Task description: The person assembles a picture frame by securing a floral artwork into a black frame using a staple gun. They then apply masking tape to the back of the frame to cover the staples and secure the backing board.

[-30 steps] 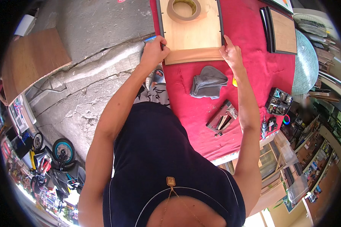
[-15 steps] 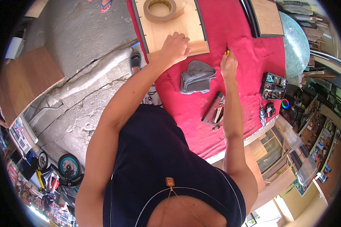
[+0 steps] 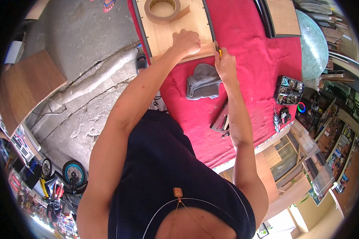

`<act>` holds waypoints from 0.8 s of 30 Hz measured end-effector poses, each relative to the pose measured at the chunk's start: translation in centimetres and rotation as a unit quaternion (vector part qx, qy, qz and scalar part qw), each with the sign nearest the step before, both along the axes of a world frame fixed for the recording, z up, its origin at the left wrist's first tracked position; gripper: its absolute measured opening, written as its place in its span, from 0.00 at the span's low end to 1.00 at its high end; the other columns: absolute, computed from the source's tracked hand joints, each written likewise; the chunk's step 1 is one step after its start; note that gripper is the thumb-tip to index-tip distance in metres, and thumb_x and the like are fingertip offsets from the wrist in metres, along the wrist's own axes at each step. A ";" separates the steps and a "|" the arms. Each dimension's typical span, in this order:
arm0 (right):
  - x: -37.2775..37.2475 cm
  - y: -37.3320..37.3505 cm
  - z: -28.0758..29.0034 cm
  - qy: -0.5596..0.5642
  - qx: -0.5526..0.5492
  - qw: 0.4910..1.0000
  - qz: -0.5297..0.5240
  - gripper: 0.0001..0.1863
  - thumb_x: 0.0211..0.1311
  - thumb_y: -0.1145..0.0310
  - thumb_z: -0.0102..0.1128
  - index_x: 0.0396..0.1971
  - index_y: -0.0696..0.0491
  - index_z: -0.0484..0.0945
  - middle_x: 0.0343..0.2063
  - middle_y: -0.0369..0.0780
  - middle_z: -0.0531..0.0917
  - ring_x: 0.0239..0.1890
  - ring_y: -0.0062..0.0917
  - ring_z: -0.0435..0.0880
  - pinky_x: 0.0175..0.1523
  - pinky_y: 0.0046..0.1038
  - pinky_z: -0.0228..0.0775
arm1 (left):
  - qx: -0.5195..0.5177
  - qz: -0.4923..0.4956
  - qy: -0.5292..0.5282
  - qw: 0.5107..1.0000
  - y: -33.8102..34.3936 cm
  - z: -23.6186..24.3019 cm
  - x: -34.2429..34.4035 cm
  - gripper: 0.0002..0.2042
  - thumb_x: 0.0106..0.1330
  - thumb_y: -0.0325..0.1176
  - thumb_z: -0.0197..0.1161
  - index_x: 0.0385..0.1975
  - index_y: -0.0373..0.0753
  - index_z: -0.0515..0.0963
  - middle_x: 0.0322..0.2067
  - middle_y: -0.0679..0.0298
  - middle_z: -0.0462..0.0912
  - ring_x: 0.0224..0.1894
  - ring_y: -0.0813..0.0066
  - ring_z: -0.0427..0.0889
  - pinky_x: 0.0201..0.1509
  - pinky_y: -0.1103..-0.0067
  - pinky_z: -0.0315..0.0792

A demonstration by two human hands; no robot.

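A pale wooden panel (image 3: 157,38) with dark side edges lies at the far side of the red-covered table. Along its near edge runs a strip of brown tape (image 3: 206,49). My left hand (image 3: 186,43) rests on the panel at this strip, fingers curled closed; whatever is under them is hidden. My right hand (image 3: 226,63) grips a yellow cutter knife (image 3: 220,51), its tip at the panel's near right corner by the tape's end. Farther up the panel sits a roll of brown tape (image 3: 162,18) with a loose end sticking out.
A folded grey cloth (image 3: 203,84) lies just below the panel. Beside my right forearm is a dark brown box-like object (image 3: 220,119). To the right are a parts organizer (image 3: 289,91), a drill (image 3: 276,121) and another framed panel (image 3: 283,18) on the red cloth (image 3: 255,67).
My right hand has moved left with the cutter knife, from above the red cloth to the panel's corner. My left hand stays at the tape strip, its fingers more curled.
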State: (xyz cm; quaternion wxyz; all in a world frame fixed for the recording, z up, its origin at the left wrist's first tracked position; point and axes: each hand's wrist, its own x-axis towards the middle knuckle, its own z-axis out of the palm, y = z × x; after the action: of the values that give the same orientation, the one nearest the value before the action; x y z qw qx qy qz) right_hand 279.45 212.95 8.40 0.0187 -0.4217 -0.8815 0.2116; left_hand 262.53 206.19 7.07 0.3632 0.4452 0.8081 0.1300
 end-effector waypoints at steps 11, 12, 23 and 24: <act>-0.7 -0.1 -0.3 -0.020 0.028 0.999 -0.008 0.11 0.60 0.66 0.54 0.34 0.59 0.73 0.20 0.57 0.78 0.27 0.56 0.78 0.31 0.50 0.69 | -0.016 -0.019 -0.009 1.000 0.1 0.6 -0.3 0.08 0.56 0.34 0.57 0.30 0.47 0.83 0.38 0.67 0.83 0.49 0.64 0.73 0.48 0.62 0.64; -0.9 0.0 -0.4 -0.018 0.031 0.999 -0.006 0.10 0.60 0.66 0.54 0.33 0.59 0.73 0.20 0.57 0.78 0.27 0.56 0.78 0.31 0.50 0.69 | -0.015 -0.019 -0.009 1.000 0.2 0.4 -0.3 0.08 0.56 0.34 0.57 0.30 0.47 0.83 0.38 0.67 0.83 0.49 0.63 0.72 0.48 0.62 0.64; 2.0 -2.5 1.9 -0.092 -0.002 0.996 -0.023 0.11 0.61 0.66 0.52 0.35 0.59 0.73 0.23 0.54 0.80 0.29 0.52 0.81 0.34 0.47 0.73 | -0.021 -0.049 -0.065 0.996 0.1 0.5 -1.1 0.09 0.55 0.43 0.62 0.32 0.51 0.82 0.36 0.72 0.83 0.48 0.66 0.76 0.52 0.69 0.65; 1.8 -2.6 2.4 -0.083 0.001 0.996 -0.023 0.11 0.61 0.65 0.53 0.35 0.59 0.73 0.23 0.54 0.80 0.29 0.52 0.81 0.34 0.47 0.73 | -0.018 -0.048 -0.086 0.995 0.1 0.3 -1.6 0.10 0.54 0.43 0.63 0.33 0.50 0.82 0.36 0.71 0.83 0.46 0.66 0.77 0.51 0.71 0.67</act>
State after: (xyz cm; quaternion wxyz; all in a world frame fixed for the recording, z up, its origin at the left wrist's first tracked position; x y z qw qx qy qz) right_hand 281.21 210.35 10.81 -0.0492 -0.4580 -0.8704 0.1740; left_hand 260.98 206.25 7.41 0.4449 0.4641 0.7538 0.1359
